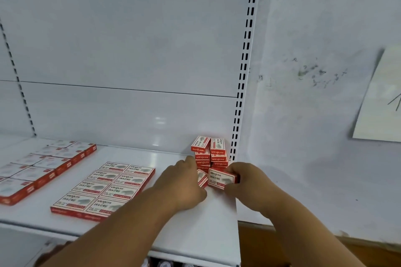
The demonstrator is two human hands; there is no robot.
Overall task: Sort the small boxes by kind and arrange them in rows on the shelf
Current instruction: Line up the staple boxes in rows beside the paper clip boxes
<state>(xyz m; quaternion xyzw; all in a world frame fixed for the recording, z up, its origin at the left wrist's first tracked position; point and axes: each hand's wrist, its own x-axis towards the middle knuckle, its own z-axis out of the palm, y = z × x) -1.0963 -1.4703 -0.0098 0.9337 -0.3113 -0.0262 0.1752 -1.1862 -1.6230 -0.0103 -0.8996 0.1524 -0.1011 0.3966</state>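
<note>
Small red-and-white staple boxes lie on the white shelf (186, 223). A loose pile of them (209, 154) is stacked in the far right corner. My right hand (245, 180) grips one box (221, 179) just in front of the pile, its label facing me. Beside it, my left hand (184, 182) holds another box (202, 178), mostly hidden behind my fingers. A block of flat boxes in two columns (106, 188) lies mid-shelf. A second block of boxes (41, 165) lies at the left.
The slotted white upright (244, 67) marks the shelf's right end, with a scuffed wall beyond it. A sheet of paper (382, 97) hangs on that wall. Under the shelf's front edge, tops of items on a lower level (165, 263) show dimly.
</note>
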